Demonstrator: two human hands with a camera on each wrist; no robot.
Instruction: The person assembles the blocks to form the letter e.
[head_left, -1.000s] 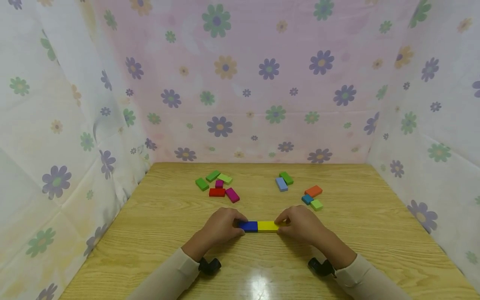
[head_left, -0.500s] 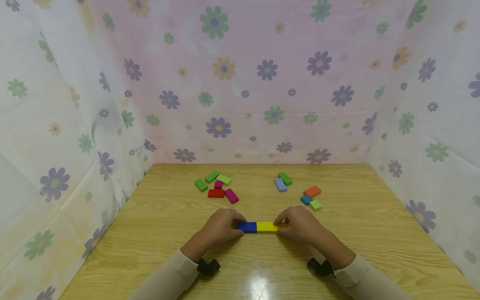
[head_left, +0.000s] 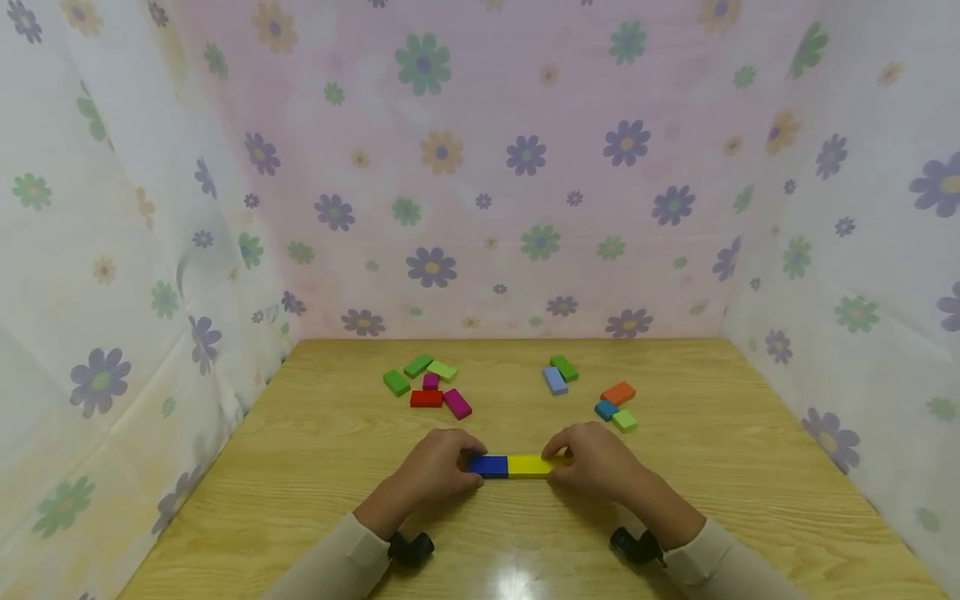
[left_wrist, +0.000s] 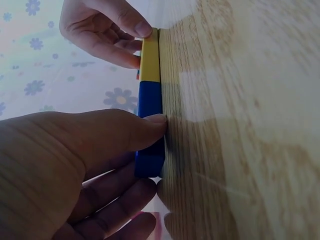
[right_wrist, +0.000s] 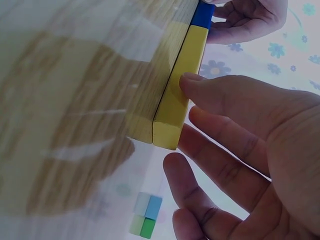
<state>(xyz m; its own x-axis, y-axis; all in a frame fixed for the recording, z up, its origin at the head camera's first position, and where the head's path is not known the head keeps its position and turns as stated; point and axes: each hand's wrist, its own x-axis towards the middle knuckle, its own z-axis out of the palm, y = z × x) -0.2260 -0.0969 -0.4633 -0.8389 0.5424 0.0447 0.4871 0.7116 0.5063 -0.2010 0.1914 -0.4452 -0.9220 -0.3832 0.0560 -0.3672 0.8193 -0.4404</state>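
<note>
A blue block [head_left: 490,467] and a yellow block [head_left: 528,467] lie end to end on the wooden table, forming one straight bar. My left hand [head_left: 441,464] pinches the blue block, thumb on its near side and a finger on the far side. On the yellow block, my right hand [head_left: 597,460] does the same from the other end. In the left wrist view the thumb presses the side of the blue block [left_wrist: 150,100], and its outer end shows below the thumb. The right wrist view has the thumb on the yellow block [right_wrist: 175,107], the other fingers behind it.
At the back left lie green blocks [head_left: 397,382], a red block [head_left: 427,399] and magenta blocks [head_left: 457,403]. Toward the back right are a light blue block [head_left: 555,381], an orange block [head_left: 618,393] and a lime block [head_left: 624,420]. Flowered cloth [head_left: 480,250] surrounds the table [head_left: 517,533].
The whole head view has shifted slightly, with the scene sitting lower and a little to the left. Both hands keep their hold on the blue and yellow blocks, which stay joined.
</note>
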